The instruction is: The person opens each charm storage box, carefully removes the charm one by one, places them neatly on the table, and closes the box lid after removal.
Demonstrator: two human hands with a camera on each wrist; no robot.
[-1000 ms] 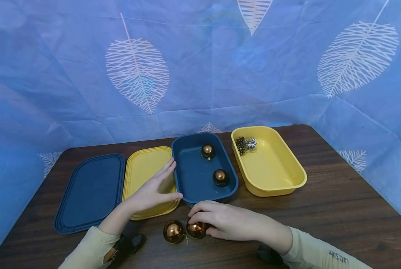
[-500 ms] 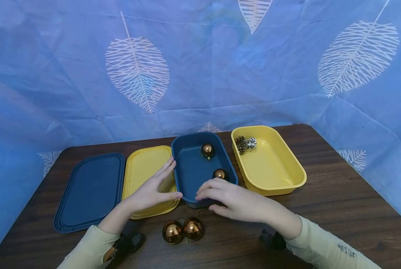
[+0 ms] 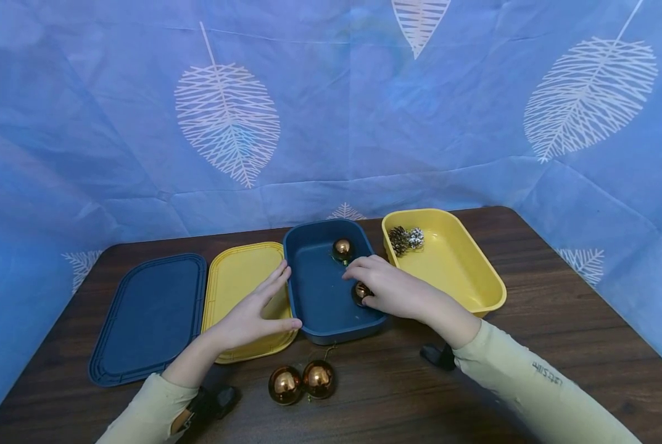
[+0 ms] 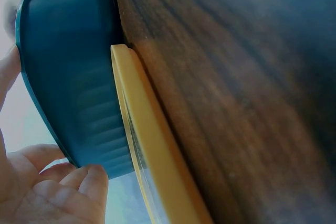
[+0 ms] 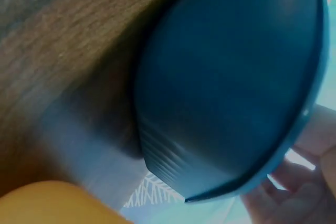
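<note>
The right hand (image 3: 390, 288) grips a ball (image 3: 360, 291) in the blue box (image 3: 321, 299) by the far edge of the tabletop (image 3: 547, 302); the left hand (image 3: 250, 317), spread wide, seemingly steadies it.

Pale sleeves (image 3: 536, 391) — dark lettering (image 3: 547, 373)

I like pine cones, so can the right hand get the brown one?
Probably yes: the yellow box has no lid on, so the brown cone lies uncovered, close to the right hand. Its fingers are at a ball in the blue box, so they would have to come away first.
</note>
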